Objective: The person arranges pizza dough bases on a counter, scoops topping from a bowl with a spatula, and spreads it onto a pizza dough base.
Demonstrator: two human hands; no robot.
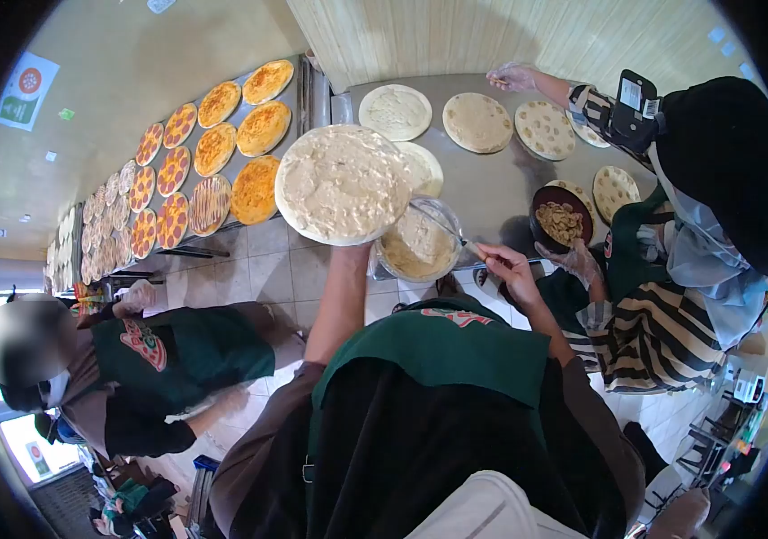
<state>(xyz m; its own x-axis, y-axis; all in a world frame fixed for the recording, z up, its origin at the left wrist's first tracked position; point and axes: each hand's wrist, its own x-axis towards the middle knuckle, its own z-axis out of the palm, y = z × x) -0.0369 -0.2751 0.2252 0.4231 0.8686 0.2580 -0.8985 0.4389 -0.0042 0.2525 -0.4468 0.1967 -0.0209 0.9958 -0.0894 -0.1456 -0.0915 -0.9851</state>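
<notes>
A round pizza base covered with a pale, chunky cream spread rests raised on my left hand. The fingers of that hand are hidden beneath the base. My right hand is closed round the handle of a metal spoon. The spoon's head is at a clear bowl holding the same sort of pale mixture. On the metal counter behind lie a plain base, another partly covered base and a cream-spread base.
At right, a co-worker holds a dark bowl of brown pieces and reaches a gloved hand over the counter. Bases dotted with pieces lie there. Left, a table carries several topped pizzas; another person stands below it.
</notes>
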